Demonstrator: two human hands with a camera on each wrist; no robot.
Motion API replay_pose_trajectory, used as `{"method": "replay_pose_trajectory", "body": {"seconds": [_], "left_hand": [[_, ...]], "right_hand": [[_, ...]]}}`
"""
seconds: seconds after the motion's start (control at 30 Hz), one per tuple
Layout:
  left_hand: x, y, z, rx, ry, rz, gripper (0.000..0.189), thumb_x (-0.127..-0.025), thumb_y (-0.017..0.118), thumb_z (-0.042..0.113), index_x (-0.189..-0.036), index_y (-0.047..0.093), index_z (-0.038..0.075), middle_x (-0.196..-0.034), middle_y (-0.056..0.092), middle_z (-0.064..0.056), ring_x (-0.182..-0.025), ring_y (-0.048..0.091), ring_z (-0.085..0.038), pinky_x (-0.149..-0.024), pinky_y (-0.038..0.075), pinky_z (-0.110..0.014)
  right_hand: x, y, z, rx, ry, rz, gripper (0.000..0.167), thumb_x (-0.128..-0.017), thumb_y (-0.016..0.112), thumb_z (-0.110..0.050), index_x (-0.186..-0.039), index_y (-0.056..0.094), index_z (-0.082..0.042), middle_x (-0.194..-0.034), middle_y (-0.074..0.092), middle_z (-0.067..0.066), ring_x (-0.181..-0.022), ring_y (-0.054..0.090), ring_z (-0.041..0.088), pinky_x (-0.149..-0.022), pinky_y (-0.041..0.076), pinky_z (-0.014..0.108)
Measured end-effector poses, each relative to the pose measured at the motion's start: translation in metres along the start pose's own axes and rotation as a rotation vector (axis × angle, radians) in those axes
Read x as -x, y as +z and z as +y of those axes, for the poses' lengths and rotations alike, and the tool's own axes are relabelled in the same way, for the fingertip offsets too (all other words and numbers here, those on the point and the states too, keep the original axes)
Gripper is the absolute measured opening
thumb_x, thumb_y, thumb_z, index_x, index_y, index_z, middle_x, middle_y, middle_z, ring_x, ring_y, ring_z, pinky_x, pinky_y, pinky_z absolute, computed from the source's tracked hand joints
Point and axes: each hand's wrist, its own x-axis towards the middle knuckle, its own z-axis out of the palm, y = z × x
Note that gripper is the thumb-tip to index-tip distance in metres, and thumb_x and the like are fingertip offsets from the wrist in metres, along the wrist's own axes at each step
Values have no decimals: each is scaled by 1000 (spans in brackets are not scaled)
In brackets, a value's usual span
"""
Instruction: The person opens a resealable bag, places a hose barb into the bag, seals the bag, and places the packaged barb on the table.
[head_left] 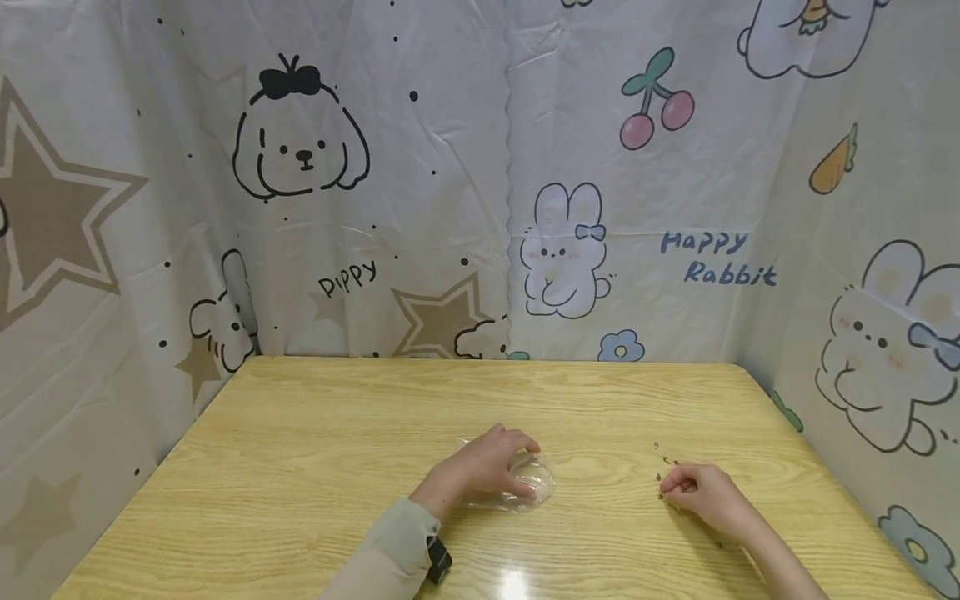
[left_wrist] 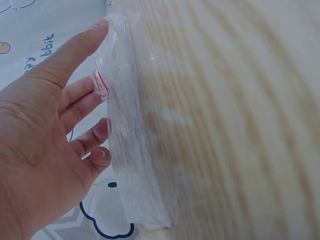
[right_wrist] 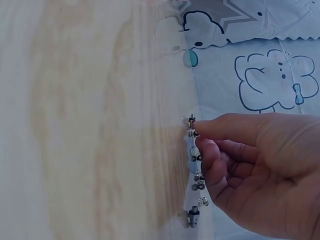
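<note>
My left hand (head_left: 491, 462) holds a clear plastic zip-lock bag (head_left: 534, 477) by its mouth, thumb on one side and fingers on the other. In the left wrist view the bag (left_wrist: 125, 135) stretches along the tabletop, with a red seal line near the fingers. Over to the right, my right hand (head_left: 705, 493) has its thumb and forefinger together at a small metal part (right_wrist: 196, 134). Its other fingers are curled in. Several similar small metal pieces (right_wrist: 194, 216) lie close by; the fingertips partly hide the touched one.
The wood-grain table (head_left: 337, 450) reaches back to a printed cloth curtain (head_left: 450, 167), which also hangs along both sides. More tiny parts (head_left: 666, 460) lie just beyond the right hand's fingertips.
</note>
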Motion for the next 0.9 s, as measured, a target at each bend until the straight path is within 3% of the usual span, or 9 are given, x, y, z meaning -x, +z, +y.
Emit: {"method": "replay_pose_trajectory", "body": {"seconds": [0.53, 0.9], "left_hand": [[1, 0, -2, 23, 11, 3, 67, -76, 80, 48, -133, 57, 21, -134, 59, 8, -102, 45, -5, -91, 46, -22], [1, -1, -1, 22, 3, -7, 67, -76, 80, 47, -134, 57, 21, -135, 58, 8, -103, 44, -6, -93, 45, -23]], "right_hand": [[-4, 1, 1, 74, -92, -32, 4, -87, 66, -4, -87, 66, 0, -80, 63, 4, -66, 48, 1, -59, 44, 18], [-5, 3, -1, 73, -84, -65, 7, -90, 60, -5, -85, 62, 0, -74, 58, 2, -64, 45, 5, -60, 40, 18]]}}
